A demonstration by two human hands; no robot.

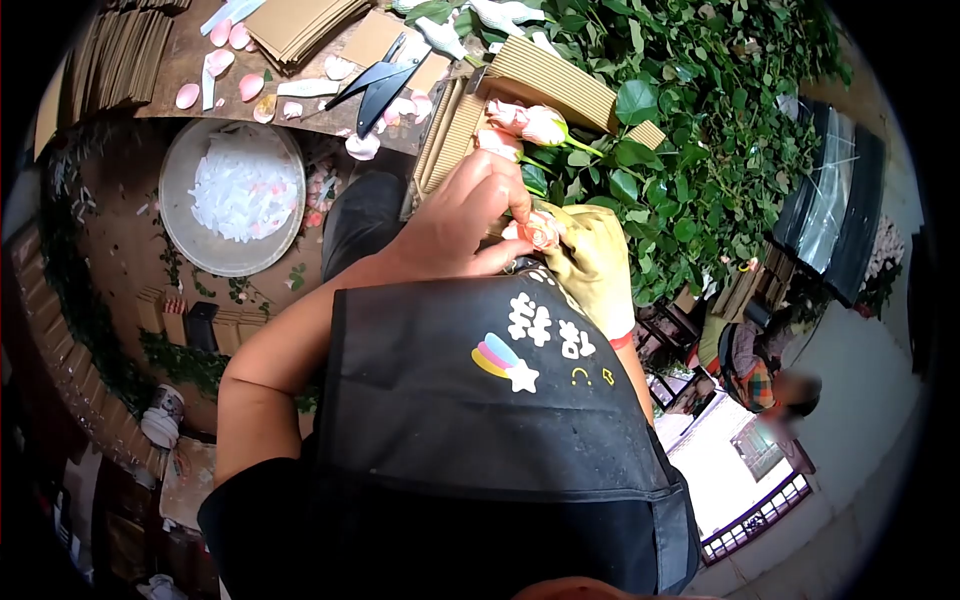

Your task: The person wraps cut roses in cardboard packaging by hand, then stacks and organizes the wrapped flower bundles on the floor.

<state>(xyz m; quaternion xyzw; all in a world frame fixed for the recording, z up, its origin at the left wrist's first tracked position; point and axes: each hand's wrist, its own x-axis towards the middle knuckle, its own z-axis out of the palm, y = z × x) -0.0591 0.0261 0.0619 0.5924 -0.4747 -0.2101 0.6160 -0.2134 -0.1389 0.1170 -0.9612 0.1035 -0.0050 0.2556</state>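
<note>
My left hand [465, 212] is bare and reaches in from the left, its thumb and fingertips closed on the petals of a pink rose [540, 231]. My right hand [592, 256], in a yellow glove, is wrapped round the same rose from the right, just under its bloom. The rose's stem is hidden. Just above my hands, several pink roses [540, 126] lie beside corrugated cardboard [545, 75] and green leaves. A black apron [450, 400] with white characters and a star covers my front.
A dark-handled tool [385, 88] lies on the table [290, 110] among loose petals and cardboard stacks [120, 60]. Leafy stems [700, 150] are heaped at the right. Below the table's left part stands a round tub [232, 198] of white scraps. Another person [755, 370] is farther right.
</note>
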